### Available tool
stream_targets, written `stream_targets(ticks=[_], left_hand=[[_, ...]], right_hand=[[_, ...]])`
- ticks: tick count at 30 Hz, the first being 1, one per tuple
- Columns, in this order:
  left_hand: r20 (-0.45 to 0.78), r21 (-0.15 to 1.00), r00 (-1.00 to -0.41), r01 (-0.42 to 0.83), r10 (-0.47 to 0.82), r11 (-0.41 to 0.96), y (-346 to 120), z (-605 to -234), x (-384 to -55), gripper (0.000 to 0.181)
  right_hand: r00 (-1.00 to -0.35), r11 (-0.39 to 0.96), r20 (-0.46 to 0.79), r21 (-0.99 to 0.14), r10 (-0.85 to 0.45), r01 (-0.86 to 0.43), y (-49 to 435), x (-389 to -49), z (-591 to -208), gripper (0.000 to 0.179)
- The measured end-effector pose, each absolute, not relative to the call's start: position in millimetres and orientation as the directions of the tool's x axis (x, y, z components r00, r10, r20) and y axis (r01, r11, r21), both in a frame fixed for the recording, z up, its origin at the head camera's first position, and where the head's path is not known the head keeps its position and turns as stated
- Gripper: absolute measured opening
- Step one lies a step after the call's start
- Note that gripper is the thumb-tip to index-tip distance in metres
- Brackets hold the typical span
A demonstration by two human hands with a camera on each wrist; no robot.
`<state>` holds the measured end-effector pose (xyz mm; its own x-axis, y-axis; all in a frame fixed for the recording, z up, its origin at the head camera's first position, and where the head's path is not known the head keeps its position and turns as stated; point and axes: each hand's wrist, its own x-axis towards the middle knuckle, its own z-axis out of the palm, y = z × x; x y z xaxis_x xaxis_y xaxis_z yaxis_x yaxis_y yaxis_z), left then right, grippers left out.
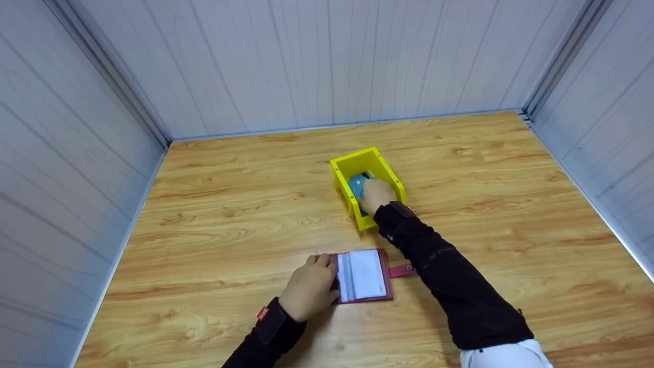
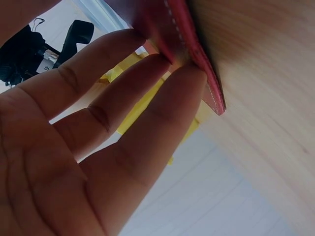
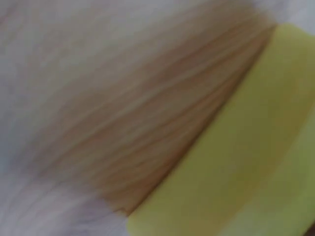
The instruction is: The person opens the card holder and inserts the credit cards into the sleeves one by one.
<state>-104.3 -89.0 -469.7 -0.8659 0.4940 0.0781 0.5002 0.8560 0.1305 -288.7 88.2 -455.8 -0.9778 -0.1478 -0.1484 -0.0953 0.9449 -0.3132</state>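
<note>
Two bare hands at work over a light wood-grain tabletop [image 1: 230, 225]. Left hand [image 1: 310, 289] is on the left edge of an open red leather card holder with stitched edges and whitish inner sleeves [image 1: 364, 276]; in the left wrist view the fingers are nearly straight, slightly apart, tips touching the cover. Holder lies on the table, pink-red snap strap [image 1: 400, 271] sticking out to the right, toward the right forearm. Right hand [image 1: 378, 194] is down inside a yellow open-fronted plastic bin [image 1: 361, 161], just beyond the holder. Blue cards [image 1: 356, 187] lie in the bin, right beside that hand. Its fingertips are hidden; can't tell whether it pinches one. Right wrist view is blurred: bin wall and tabletop only.
</note>
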Motion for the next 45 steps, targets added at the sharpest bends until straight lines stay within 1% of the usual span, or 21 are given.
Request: stream_targets(ticks=[4, 10, 16, 20, 23, 25, 26, 30, 32, 34, 37, 38, 40, 41, 45], left_hand=[[0.073, 0.138, -0.865, 0.501, 0.496, 0.854, -88, -469, -103, 0.052], [0.077, 0.140, -0.867, 0.498, 0.492, 0.856, -89, -469, -104, 0.055], [0.078, 0.151, -0.869, 0.494, 0.488, 0.856, -89, -469, -104, 0.048], [0.069, 0.153, -0.869, 0.494, 0.489, 0.856, -90, -470, -105, 0.043], [0.065, 0.153, -0.870, 0.493, 0.489, 0.857, -90, -470, -105, 0.043], [0.065, 0.154, -0.870, 0.492, 0.488, 0.857, -91, -470, -106, 0.044], [0.065, 0.154, -0.871, 0.491, 0.488, 0.857, -91, -471, -106, 0.044], [0.064, 0.162, -0.872, 0.489, 0.485, 0.857, -91, -471, -105, 0.044], [0.061, 0.167, -0.873, 0.487, 0.484, 0.857, -90, -472, -105, 0.044], [0.059, 0.169, -0.873, 0.487, 0.485, 0.857, -90, -471, -105, 0.044], [0.057, 0.169, -0.872, 0.489, 0.487, 0.856, -90, -470, -104, 0.044], [0.059, 0.168, -0.871, 0.490, 0.488, 0.855, -90, -470, -104, 0.044], [0.064, 0.163, -0.870, 0.493, 0.490, 0.855, -90, -470, -104, 0.045], [0.065, 0.163, -0.870, 0.493, 0.489, 0.855, -90, -470, -104, 0.044], [0.068, 0.159, -0.870, 0.492, 0.488, 0.856, -90, -469, -104, 0.045]], right_hand=[[-0.978, 0.961, -0.172, -0.268, -0.120, -0.071, 88, -289, -457, 0.020], [-0.977, 0.966, -0.188, -0.253, -0.096, -0.046, 88, -290, -455, 0.021], [-0.983, 0.974, -0.168, -0.221, -0.080, -0.041, 87, -290, -449, 0.024], [-0.984, 0.968, -0.163, -0.248, -0.075, -0.033, 90, -291, -445, 0.020], [-0.982, 0.954, -0.169, -0.299, -0.082, -0.028, 92, -293, -442, 0.015], [-0.982, 0.943, -0.170, -0.332, -0.084, -0.023, 95, -294, -439, 0.016], [-0.981, 0.934, -0.175, -0.356, -0.086, -0.018, 96, -295, -437, 0.017], [-0.979, 0.885, -0.179, -0.465, -0.098, -0.004, 102, -296, -430, 0.032], [-0.979, 0.852, -0.172, -0.524, -0.110, -0.004, 107, -295, -425, 0.035], [-0.981, 0.822, -0.153, -0.570, -0.117, -0.010, 113, -293, -420, 0.029], [-0.979, 0.761, -0.154, -0.648, -0.135, -0.003, 122, -287, -411, 0.011], [-0.977, 0.736, -0.161, -0.677, -0.142, 0.005, 125, -284, -408, 0.011], [-0.971, 0.678, -0.183, -0.735, -0.153, 0.032, 132, -280, -403, 0.021], [-0.968, 0.646, -0.194, -0.762, -0.158, 0.047, 135, -278, -402, 0.023], [-0.964, 0.545, -0.210, -0.834, -0.166, 0.088, 147, -270, -397, 0.020]])
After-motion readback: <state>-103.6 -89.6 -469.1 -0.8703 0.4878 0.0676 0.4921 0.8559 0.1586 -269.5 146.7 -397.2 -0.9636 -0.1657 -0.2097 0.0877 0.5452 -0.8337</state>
